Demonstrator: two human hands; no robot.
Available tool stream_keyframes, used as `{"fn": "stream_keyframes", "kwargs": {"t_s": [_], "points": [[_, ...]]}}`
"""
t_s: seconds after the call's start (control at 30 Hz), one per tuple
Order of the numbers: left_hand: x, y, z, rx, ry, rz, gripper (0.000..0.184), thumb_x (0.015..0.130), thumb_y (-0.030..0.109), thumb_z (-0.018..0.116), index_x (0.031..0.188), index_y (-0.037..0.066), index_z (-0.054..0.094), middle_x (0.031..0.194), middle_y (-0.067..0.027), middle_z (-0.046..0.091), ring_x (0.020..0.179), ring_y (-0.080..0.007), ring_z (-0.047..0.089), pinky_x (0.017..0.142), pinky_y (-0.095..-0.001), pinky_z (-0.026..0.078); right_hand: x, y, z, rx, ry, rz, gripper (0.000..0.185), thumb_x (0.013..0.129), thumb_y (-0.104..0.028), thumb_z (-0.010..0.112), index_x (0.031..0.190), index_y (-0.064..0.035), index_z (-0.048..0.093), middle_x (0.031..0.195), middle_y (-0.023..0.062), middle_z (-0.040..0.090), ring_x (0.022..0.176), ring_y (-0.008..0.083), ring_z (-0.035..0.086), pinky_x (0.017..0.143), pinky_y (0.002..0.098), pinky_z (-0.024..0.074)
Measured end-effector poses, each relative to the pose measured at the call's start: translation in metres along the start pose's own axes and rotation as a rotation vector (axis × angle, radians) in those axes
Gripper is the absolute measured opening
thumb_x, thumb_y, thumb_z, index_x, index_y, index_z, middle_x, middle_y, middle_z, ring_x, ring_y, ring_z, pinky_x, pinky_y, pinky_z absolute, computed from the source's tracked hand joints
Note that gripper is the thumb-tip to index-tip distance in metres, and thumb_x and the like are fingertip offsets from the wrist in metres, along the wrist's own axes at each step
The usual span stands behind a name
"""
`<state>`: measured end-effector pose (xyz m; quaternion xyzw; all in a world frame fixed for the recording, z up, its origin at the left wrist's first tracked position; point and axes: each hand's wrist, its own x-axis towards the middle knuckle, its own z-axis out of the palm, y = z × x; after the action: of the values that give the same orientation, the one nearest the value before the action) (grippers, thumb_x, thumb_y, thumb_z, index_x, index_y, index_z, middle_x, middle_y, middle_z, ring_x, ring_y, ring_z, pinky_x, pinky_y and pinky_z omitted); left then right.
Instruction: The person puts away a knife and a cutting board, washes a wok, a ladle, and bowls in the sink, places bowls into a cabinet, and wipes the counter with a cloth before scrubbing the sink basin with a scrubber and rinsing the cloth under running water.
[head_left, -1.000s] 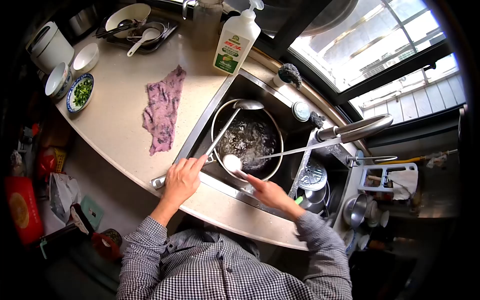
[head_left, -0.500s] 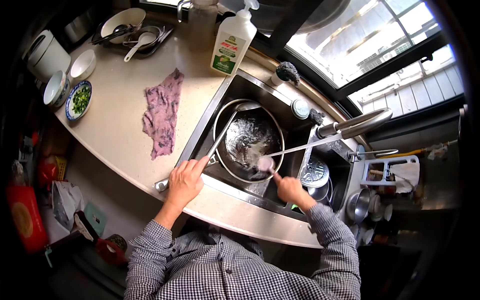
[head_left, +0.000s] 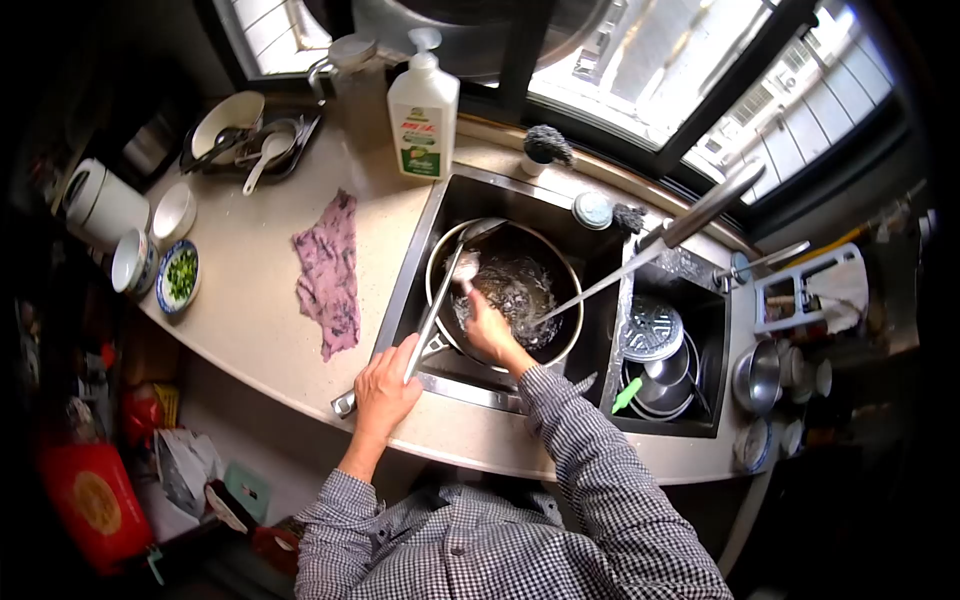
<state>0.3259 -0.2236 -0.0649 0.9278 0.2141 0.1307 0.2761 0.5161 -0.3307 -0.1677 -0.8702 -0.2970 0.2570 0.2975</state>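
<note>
Pan [head_left: 580, 305] apparently being scrubbed under running water [head_left: 605, 281] in left basin [head_left: 560, 218]. Handle gripped by left hand [head_left: 385, 387], shaft of ladle [head_left: 484, 228] seemingly pinned too. Pale scrubber [head_left: 467, 264] clasped by right hand [head_left: 487, 328], inside pan's left part. For further strokes, steady handle called for. Steel pot [head_left: 666, 388] set in right basin [head_left: 708, 345]; chopped greens [head_left: 182, 272] held in bowl [head_left: 164, 292], left.
</note>
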Motion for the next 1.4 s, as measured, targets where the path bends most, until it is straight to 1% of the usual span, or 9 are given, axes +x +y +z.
{"fn": "stream_keyframes", "kwargs": {"t_s": [0.1,0.2,0.47,0.63,0.8,1.1,1.17,1.3,1.4], "points": [[0.003,0.001,-0.002,-0.079,-0.019,-0.063,0.054,0.062,0.011,0.056,0.116,0.013,0.052,0.091,-0.0092,0.06,0.078,-0.0275,0.058,0.07,-0.0386,0.047,-0.047,0.001,-0.036,0.187,-0.231,-0.075,0.059,0.074,-0.011,0.049,0.13,-0.0088,0.034,0.106,0.0256,0.056,0.098,0.0368,0.055,0.086,0.0417,0.0422],[0.007,-0.006,0.0,-0.14,-0.088,-0.198,0.055,0.061,0.012,0.06,0.116,0.014,0.053,0.09,-0.009,0.064,0.076,-0.0266,0.061,0.07,-0.0366,0.048,-0.091,0.016,-0.096,-0.155,-0.475,0.08,0.055,0.075,-0.015,0.05,0.13,-0.0204,0.041,0.115,0.0158,0.055,0.104,0.0288,0.054,0.088,0.0367,0.0421],[0.015,0.022,-0.003,-0.476,-0.431,-0.353,0.052,0.06,0.014,0.062,0.111,0.003,0.058,0.079,-0.0097,0.061,0.072,-0.0184,0.059,0.069,-0.0298,0.049,-0.126,0.048,-0.128,-0.143,0.037,0.246,0.036,0.08,-0.019,0.052,0.114,-0.0117,0.046,0.091,0.0197,0.061,0.085,0.0374,0.059,0.074,0.0461,0.0454],[-0.003,0.058,0.008,-1.127,-0.652,-0.759,0.066,0.069,-0.007,0.055,0.129,-0.003,0.027,0.081,-0.0124,0.056,0.047,-0.0168,0.055,0.038,-0.0268,0.045,-0.1,0.06,-0.092,-0.203,0.086,0.076,0.03,0.081,-0.019,0.051,0.109,-0.0073,0.046,0.081,0.0184,0.061,0.077,0.0365,0.06,0.065,0.0475,0.0463],[-0.022,0.083,0.019,-1.268,-0.63,-0.848,0.074,0.072,-0.005,0.049,0.137,0.0,0.013,0.088,-0.0141,0.056,0.044,-0.0136,0.05,0.036,-0.0245,0.042,-0.071,0.065,-0.069,-0.314,0.176,0.098,0.022,0.086,-0.011,0.038,0.1,0.0005,0.051,0.073,0.0184,0.062,0.068,0.0336,0.062,0.057,0.0443,0.0496],[-0.024,0.08,0.018,-1.4,-0.59,-0.921,0.072,0.072,-0.004,0.046,0.137,0.001,0.015,0.093,-0.0162,0.056,0.045,-0.0125,0.049,0.036,-0.0233,0.041,-0.076,0.061,-0.123,-0.105,-0.152,0.122,0.025,0.077,-0.014,0.051,0.099,-0.0049,0.061,0.092,0.0186,0.063,0.086,0.0327,0.061,0.077,0.0425,0.0478],[-0.031,0.08,0.022,-1.411,-0.654,-0.935,0.072,0.072,-0.004,0.046,0.137,0.002,0.017,0.092,-0.0158,0.056,0.045,-0.012,0.048,0.036,-0.023,0.04,-0.066,0.089,-0.121,-0.314,-0.083,0.128,0.023,0.079,-0.014,0.049,0.097,-0.0022,0.059,0.089,0.0201,0.063,0.082,0.0338,0.062,0.072,0.043,0.0493],[-0.034,0.102,0.036,-1.445,-0.611,-0.946,0.069,0.073,-0.004,0.045,0.137,0.003,0.019,0.094,-0.0167,0.056,0.045,-0.013,0.047,0.035,-0.0225,0.039,-0.045,0.103,-0.053,-0.022,0.178,0.126,0.031,0.077,-0.014,0.052,0.106,-0.0053,0.054,0.088,0.0229,0.061,0.086,0.0382,0.059,0.076,0.0452,0.0468],[-0.028,0.089,0.033,-1.503,-0.602,-0.98,0.068,0.073,-0.004,0.044,0.136,0.002,0.019,0.094,-0.0178,0.056,0.045,-0.0131,0.046,0.034,-0.0227,0.038,-0.066,0.076,-0.063,0.059,0.015,0.068,0.029,0.076,-0.013,0.049,0.101,-0.002,0.057,0.089,0.0257,0.06,0.085,0.0385,0.059,0.082,0.0454,0.0449]]}}
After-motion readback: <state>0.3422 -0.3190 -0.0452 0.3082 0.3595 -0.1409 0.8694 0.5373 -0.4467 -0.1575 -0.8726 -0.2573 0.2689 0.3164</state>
